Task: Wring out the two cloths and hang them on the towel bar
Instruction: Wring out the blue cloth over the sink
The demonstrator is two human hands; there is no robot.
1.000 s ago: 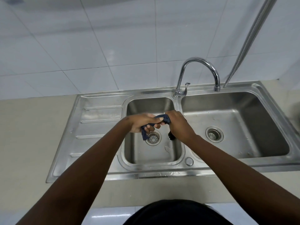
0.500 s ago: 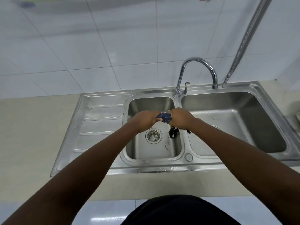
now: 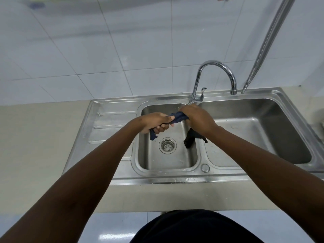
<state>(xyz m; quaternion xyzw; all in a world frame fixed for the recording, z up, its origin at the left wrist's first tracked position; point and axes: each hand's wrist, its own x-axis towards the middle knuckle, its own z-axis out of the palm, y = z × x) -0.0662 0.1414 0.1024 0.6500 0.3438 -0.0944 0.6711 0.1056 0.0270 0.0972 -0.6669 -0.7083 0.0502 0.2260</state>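
A dark blue cloth (image 3: 178, 117) is stretched and twisted between both my hands above the small left basin (image 3: 166, 160) of a steel sink. My left hand (image 3: 155, 122) grips one end, and a short blue tail hangs below it. My right hand (image 3: 198, 118) grips the other end. A darker, almost black piece of cloth (image 3: 189, 140) dangles under my right hand; whether it is a second cloth or the same one I cannot tell. No towel bar shows in this view.
A curved chrome tap (image 3: 215, 67) stands behind the basins, close to my right hand. The large right basin (image 3: 259, 134) and a ribbed drainboard (image 3: 107, 128) flank the small basin. A metal hose (image 3: 268, 42) hangs at the right. White tiles back the beige counter (image 3: 35, 146).
My hands have drawn slightly apart, showing more of the twisted blue cloth between them. My left fist has rolled, so its fingers and a blue tail show underneath.
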